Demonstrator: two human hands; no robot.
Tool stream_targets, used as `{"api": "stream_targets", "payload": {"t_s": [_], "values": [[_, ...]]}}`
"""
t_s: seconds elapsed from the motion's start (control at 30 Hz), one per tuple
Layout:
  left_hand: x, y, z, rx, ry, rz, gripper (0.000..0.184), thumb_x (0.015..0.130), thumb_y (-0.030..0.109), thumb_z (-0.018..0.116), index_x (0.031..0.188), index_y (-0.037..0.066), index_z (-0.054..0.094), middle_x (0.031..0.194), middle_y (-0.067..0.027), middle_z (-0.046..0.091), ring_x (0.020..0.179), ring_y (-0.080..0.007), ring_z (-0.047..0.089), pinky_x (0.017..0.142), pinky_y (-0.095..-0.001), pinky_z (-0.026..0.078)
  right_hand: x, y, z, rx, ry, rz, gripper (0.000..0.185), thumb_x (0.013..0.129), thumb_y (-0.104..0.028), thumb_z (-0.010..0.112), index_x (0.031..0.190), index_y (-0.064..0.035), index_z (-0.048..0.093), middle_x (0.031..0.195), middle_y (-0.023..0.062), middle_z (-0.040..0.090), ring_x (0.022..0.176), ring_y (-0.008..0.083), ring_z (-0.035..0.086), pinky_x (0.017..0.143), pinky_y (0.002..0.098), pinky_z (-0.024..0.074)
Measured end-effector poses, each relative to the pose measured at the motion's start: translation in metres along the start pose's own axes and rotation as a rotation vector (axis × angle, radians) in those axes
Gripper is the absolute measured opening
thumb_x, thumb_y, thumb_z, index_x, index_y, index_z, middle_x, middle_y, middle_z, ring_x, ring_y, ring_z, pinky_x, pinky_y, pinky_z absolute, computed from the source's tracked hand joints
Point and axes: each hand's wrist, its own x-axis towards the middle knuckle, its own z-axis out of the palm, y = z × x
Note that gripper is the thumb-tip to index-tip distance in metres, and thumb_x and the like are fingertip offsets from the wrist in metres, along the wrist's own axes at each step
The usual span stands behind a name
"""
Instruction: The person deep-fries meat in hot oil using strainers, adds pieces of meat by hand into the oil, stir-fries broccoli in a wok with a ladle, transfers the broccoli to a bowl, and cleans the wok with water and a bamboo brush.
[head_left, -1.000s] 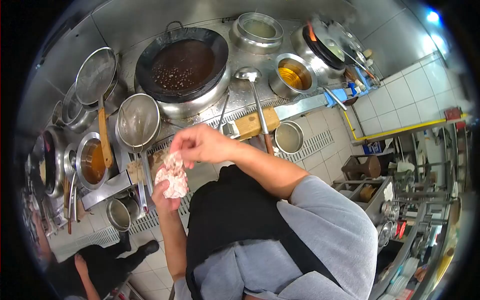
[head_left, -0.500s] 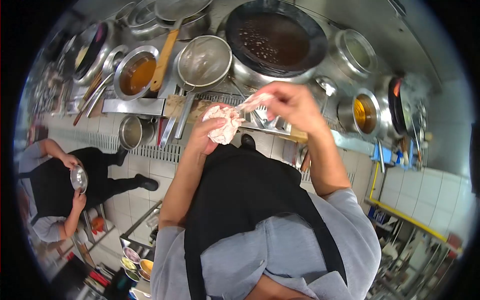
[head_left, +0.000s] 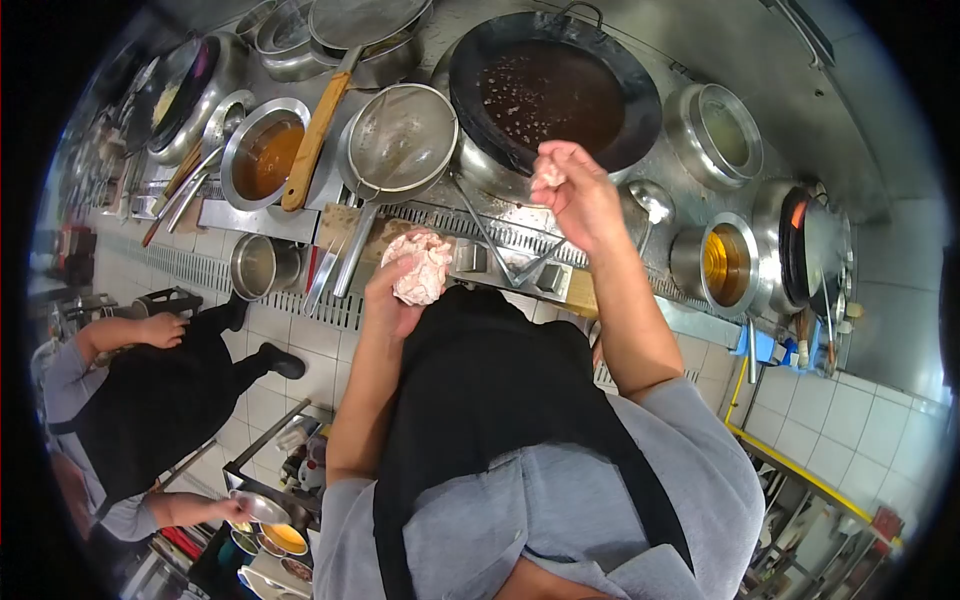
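My left hand [head_left: 388,298] is wrapped round a clump of pale pink, wet-looking raw meat [head_left: 424,268], held just in front of the stove edge. The fingers of my right hand [head_left: 582,205] pinch a small piece of the same meat [head_left: 548,175]. That hand is raised at the near rim of a large black wok [head_left: 640,110]. Dark oil [head_left: 550,95] with bubbles on its left side fills the wok's middle.
Left of the wok, a round mesh strainer [head_left: 403,137] rests over a pot, beside a wooden-handled sieve [head_left: 318,140] and a pot of brown liquid [head_left: 272,160]. A pot of yellow oil [head_left: 722,255] stands right. A co-worker [head_left: 150,385] is at far left.
My right hand has pulled away from the clump and moved up to the wok with a piece. My left hand has shifted slightly left and down. The co-worker now reaches a bowl towards the containers.
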Motion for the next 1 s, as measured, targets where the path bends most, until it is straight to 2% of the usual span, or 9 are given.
{"api": "stream_targets", "payload": {"t_s": [0.1, 0.13, 0.23, 0.3, 0.43, 0.47, 0.63, 0.87, 1.0], "values": [[-0.005, 0.002, -0.003, -0.017, 0.017, 0.037, 0.054, 0.087, 0.02, 0.066, 0.136, 0.001, 0.051, 0.121, -0.0183, 0.065, 0.101, -0.0301, 0.069, 0.077, -0.0394, 0.061, 0.012, -0.017, -0.009, -0.233, 0.122, -0.051, 0.023, 0.097, -0.002, 0.054, 0.117, 0.0052, 0.064, 0.087, 0.0087, 0.063, 0.091, 0.0244, 0.07, 0.087, 0.0386, 0.061], [-0.004, 0.003, -0.002, -0.012, 0.021, 0.052, 0.055, 0.088, 0.02, 0.066, 0.137, 0.001, 0.051, 0.122, -0.0178, 0.064, 0.104, -0.0302, 0.069, 0.081, -0.0404, 0.061, 0.016, -0.02, -0.019, -0.359, 0.1, -0.044, 0.026, 0.093, 0.002, 0.053, 0.115, 0.0072, 0.065, 0.094, 0.0133, 0.066, 0.096, 0.0269, 0.07, 0.092, 0.0393, 0.0598], [-0.005, 0.004, 0.004, 0.009, 0.001, 0.112, 0.06, 0.087, 0.02, 0.067, 0.141, 0.0, 0.049, 0.127, -0.0163, 0.063, 0.114, -0.0298, 0.066, 0.092, -0.0438, 0.058, 0.027, -0.027, -0.033, -0.635, 0.174, -0.143, 0.034, 0.092, 0.007, 0.053, 0.124, 0.0072, 0.063, 0.117, 0.0192, 0.068, 0.1, 0.024, 0.07, 0.092, 0.0351, 0.0594], [-0.007, 0.006, 0.003, -0.017, -0.005, 0.1, 0.061, 0.086, 0.013, 0.069, 0.142, 0.0, 0.048, 0.13, -0.0151, 0.062, 0.12, -0.0285, 0.063, 0.1, -0.046, 0.055, 0.036, -0.031, -0.046, -0.669, 0.185, -0.081, 0.037, 0.091, 0.01, 0.053, 0.126, 0.007, 0.062, 0.121, 0.0162, 0.067, 0.098, 0.0219, 0.07, 0.09, 0.0321, 0.0593], [-0.006, 0.007, 0.005, 0.002, 0.053, 0.099, 0.06, 0.085, 0.005, 0.071, 0.141, 0.001, 0.049, 0.129, -0.0142, 0.064, 0.117, -0.0269, 0.065, 0.097, -0.0435, 0.056, 0.056, -0.022, -0.077, -1.542, 0.195, -0.093, 0.022, 0.092, -0.01, 0.062, 0.11, -0.004, 0.072, 0.113, 0.0182, 0.069, 0.096, 0.0291, 0.07, 0.088, 0.0376, 0.0549], [-0.006, 0.007, 0.006, 0.017, 0.073, 0.096, 0.059, 0.085, 0.005, 0.071, 0.14, 0.001, 0.049, 0.128, -0.014, 0.064, 0.116, -0.0263, 0.066, 0.096, -0.0425, 0.057, 0.056, -0.02, -0.075, -1.639, 0.17, -0.109, 0.02, 0.091, -0.018, 0.064, 0.104, -0.006, 0.073, 0.108, 0.0199, 0.069, 0.099, 0.0347, 0.068, 0.09, 0.0415, 0.0522], [0.0, 0.008, 0.003, 0.065, 0.095, 0.1, 0.051, 0.088, 0.004, 0.071, 0.136, 0.001, 0.052, 0.121, -0.0137, 0.068, 0.106, -0.0237, 0.07, 0.09, -0.0385, 0.059, 0.072, -0.02, -0.112, -1.795, 0.152, -0.095, 0.018, 0.09, -0.014, 0.065, 0.103, -0.0044, 0.074, 0.11, 0.0193, 0.07, 0.105, 0.0354, 0.067, 0.092, 0.0425, 0.0519], [0.006, 0.01, 0.001, 0.054, 0.084, 0.082, 0.045, 0.091, 0.006, 0.07, 0.133, 0.0, 0.055, 0.12, -0.0147, 0.068, 0.108, -0.0246, 0.069, 0.092, -0.0403, 0.058, 0.062, -0.028, -0.079, -1.744, 0.273, 0.109, 0.027, 0.084, -0.016, 0.074, 0.109, -0.0066, 0.075, 0.12, 0.0194, 0.07, 0.112, 0.0332, 0.066, 0.099, 0.0399, 0.0501], [0.005, 0.011, 0.007, 0.007, 0.074, 0.099, 0.048, 0.092, 0.006, 0.069, 0.136, -0.001, 0.053, 0.126, -0.0153, 0.066, 0.115, -0.0252, 0.066, 0.099, -0.0416, 0.055, 0.044, -0.013, -0.066, -1.791, 0.2, -0.525, 0.032, 0.083, -0.016, 0.078, 0.114, -0.0078, 0.075, 0.12, 0.0173, 0.07, 0.111, 0.0306, 0.067, 0.095, 0.04, 0.053]]}}
